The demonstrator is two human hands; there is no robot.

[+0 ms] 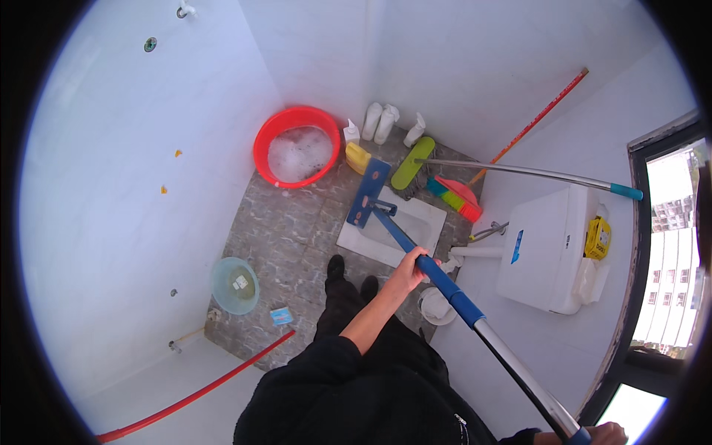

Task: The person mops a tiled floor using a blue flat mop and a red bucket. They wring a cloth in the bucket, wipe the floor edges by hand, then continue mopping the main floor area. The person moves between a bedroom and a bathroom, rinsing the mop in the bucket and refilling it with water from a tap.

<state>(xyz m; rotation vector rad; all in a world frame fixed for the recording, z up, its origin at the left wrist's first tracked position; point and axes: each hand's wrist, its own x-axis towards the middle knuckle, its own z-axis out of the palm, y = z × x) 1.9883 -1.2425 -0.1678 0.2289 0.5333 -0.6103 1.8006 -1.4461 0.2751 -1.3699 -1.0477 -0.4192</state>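
A flat mop with a blue head [368,192] and a blue and silver handle [503,347] runs diagonally before me. My left hand [410,270] grips the blue sleeve of the handle, partway down. At the lower right rim, my right hand [607,433] is at the handle's upper end, partly cut off, its fingers closed around it. The mop head is tilted over the left edge of the white squat toilet [356,236]; whether it touches is unclear. Beside the head stands a yellow bottle [357,158].
A red basin [261,158] of foamy water stands in the back corner near white bottles [384,125]. A green-topped mop [410,167] and a broom [459,197] lean at right below the cistern [537,250]. A pale blue basin [222,283], blue packet [281,316] and red pole [222,381] are at left.
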